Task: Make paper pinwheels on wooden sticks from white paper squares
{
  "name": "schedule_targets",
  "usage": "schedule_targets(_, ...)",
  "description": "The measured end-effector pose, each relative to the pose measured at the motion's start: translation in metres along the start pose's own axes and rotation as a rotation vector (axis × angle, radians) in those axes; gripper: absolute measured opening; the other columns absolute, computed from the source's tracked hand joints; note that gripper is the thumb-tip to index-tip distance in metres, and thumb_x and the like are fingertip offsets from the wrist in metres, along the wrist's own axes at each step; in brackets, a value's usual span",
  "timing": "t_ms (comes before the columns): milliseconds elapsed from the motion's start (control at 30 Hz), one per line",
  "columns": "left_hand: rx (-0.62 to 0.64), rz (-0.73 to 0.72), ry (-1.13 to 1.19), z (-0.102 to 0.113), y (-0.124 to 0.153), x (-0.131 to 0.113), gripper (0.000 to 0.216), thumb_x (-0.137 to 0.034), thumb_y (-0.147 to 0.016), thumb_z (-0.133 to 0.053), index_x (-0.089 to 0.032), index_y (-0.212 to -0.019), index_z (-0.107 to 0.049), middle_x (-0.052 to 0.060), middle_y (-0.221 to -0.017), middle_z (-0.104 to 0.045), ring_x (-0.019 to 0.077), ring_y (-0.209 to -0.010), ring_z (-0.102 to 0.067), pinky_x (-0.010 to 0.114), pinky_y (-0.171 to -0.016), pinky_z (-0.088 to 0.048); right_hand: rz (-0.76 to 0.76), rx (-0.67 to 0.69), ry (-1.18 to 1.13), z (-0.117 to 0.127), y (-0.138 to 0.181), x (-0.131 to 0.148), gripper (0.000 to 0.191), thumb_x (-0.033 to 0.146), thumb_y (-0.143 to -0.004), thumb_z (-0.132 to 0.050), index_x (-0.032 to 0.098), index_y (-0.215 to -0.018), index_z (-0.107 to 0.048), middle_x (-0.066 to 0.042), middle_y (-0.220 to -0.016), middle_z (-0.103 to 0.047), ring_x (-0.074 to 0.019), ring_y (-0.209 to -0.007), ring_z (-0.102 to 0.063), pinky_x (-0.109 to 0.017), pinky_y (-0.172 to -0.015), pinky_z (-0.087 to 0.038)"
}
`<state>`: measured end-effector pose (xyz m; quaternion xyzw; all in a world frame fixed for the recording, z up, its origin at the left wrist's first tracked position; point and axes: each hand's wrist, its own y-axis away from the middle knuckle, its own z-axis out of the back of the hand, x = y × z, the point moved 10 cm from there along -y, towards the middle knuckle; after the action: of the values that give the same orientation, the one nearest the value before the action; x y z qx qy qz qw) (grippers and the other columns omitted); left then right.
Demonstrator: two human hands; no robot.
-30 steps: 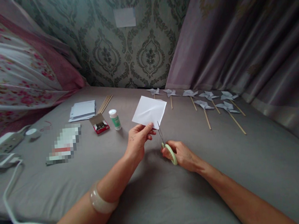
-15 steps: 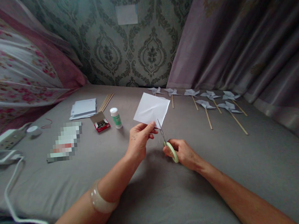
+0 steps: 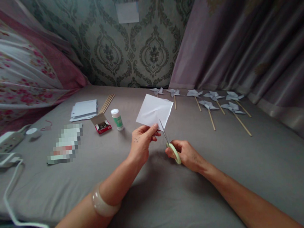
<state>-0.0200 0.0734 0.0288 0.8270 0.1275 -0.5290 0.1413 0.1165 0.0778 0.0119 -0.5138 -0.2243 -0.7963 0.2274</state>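
My left hand (image 3: 141, 143) pinches the near corner of a white square of paper (image 3: 153, 110), held tilted above the grey bed sheet (image 3: 158, 188). My right hand (image 3: 185, 155) is closed round the pale green handles of a pair of scissors (image 3: 170, 145). The scissor blades point up into the paper's near corner, just right of my left thumb. A pale bangle sits on my left forearm.
Several white paper pinwheels on wooden sticks (image 3: 210, 106) lie at the back right by the curtain. A paper stack (image 3: 84, 109), loose sticks (image 3: 106, 103), a small red box (image 3: 101, 124) and a glue bottle (image 3: 117, 119) lie at the back left. A power strip and white cable (image 3: 0, 148) sit far left.
The paper and both hands have shifted slightly up and to the right; the scissor blades stay at the paper's corner. Little else differs.
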Motion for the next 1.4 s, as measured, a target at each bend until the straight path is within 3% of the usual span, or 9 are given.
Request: schedule_targets(1400,0.002,0.015,0.028,-0.001,0.001,0.000,0.026,-0.031,-0.059,-0.079,-0.010,-0.065,-0.066,0.004,-0.062,-0.064,0.0096,-0.056,-0.057,0.020,-0.048,-0.036,-0.050,-0.159,-0.029,0.007,-0.002,-0.011,0.041,0.053,-0.064,-0.071,0.016,-0.058,-0.053,0.003,-0.052,-0.050,-0.0082,-0.049,-0.038,-0.022,-0.046,-0.031)
